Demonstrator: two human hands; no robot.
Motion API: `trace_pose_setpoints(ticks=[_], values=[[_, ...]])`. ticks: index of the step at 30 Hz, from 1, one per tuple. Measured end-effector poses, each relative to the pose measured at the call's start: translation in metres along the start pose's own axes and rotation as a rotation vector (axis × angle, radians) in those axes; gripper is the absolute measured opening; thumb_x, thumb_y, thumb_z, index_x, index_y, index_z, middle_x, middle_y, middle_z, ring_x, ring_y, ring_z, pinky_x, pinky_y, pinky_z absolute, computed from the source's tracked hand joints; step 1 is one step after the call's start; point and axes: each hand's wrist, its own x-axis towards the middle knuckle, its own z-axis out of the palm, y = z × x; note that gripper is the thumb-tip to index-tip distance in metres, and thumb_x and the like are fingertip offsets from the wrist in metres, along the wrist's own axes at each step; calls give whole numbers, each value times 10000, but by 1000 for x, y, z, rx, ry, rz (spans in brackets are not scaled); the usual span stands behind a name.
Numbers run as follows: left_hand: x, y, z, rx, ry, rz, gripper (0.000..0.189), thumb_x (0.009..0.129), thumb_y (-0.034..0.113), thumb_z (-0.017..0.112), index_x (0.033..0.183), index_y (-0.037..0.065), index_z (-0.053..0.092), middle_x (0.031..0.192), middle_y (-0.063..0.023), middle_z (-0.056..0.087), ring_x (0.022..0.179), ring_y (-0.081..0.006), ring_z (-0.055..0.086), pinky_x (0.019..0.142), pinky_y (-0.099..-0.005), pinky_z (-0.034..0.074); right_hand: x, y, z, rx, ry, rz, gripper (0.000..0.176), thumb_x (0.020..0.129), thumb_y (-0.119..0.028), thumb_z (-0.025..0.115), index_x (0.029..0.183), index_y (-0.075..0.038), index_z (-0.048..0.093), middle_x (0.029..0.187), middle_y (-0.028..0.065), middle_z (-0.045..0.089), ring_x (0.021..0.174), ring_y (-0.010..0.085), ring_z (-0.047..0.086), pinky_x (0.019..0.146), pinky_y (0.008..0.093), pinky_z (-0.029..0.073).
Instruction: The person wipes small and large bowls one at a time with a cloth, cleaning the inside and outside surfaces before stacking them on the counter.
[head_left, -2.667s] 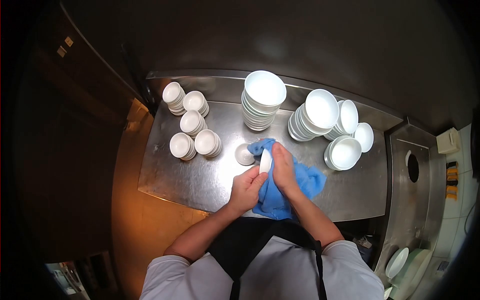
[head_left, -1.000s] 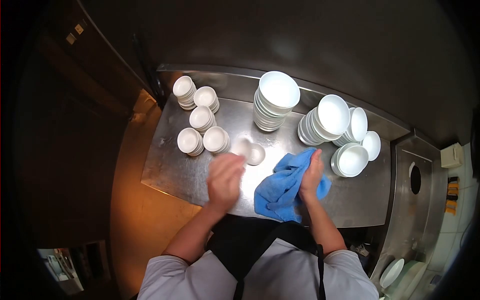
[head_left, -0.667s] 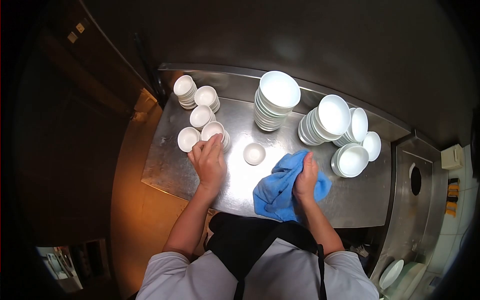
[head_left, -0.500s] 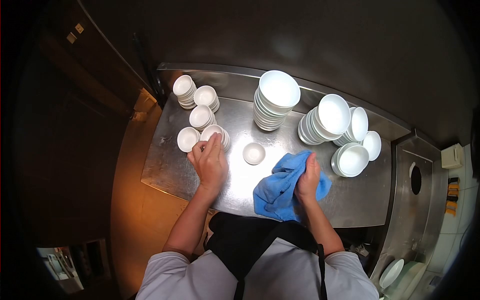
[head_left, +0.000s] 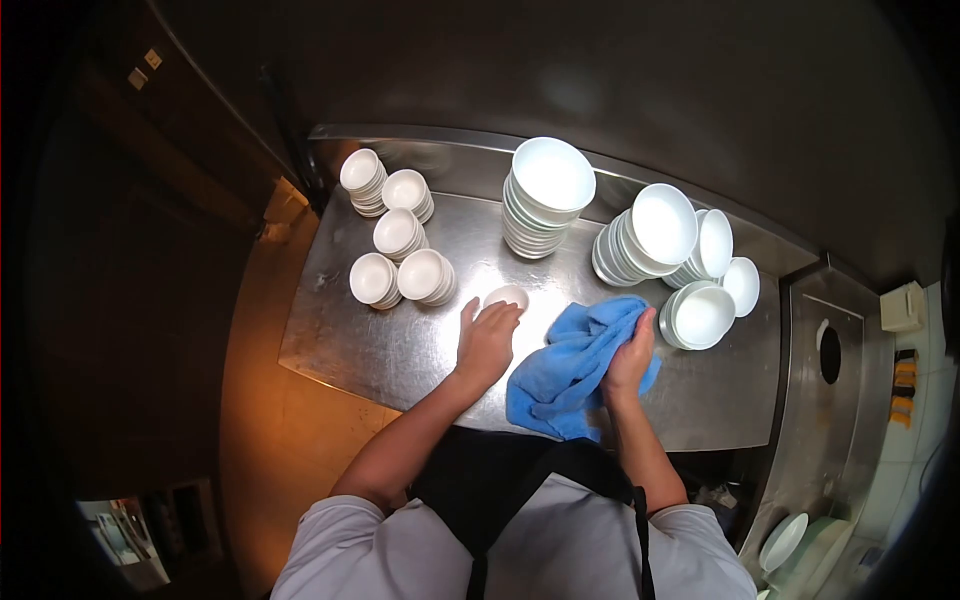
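Note:
My left hand [head_left: 487, 340] is over the steel counter, thumb apart from the fingers, its fingertips right at the near rim of a single small white bowl [head_left: 508, 294]. The fingers cover part of that bowl. In my right hand [head_left: 628, 365] is a bunched blue cloth [head_left: 555, 375], which hangs and spreads leftward over the counter's front. Left of the single bowl stand several short stacks of small white bowls, the nearest stack [head_left: 424, 272] among them.
A tall stack of white bowls [head_left: 553, 178] rises at the back of the steel counter [head_left: 345, 335]. More large bowls [head_left: 663, 225] are stacked to the right, with a shorter stack [head_left: 702, 318] near the cloth. A steel sink unit [head_left: 815, 400] adjoins on the right.
My left hand has moved right, from the nearest stack of small bowls to the single small bowl. My right hand still grips the cloth and has shifted slightly.

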Motion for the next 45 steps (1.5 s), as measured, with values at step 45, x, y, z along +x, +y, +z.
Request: trace_pose_setpoints(ticks=[45], values=[[24, 39, -80, -1971, -233, -1151, 593, 979, 504, 364, 1183, -16, 561, 1180, -186, 627, 1127, -320, 602, 975, -463, 467, -38, -52, 49, -373, -366, -436, 321, 800, -24, 615, 1121, -23, 637, 1062, 152, 623, 1042, 356, 583, 921, 442, 455]])
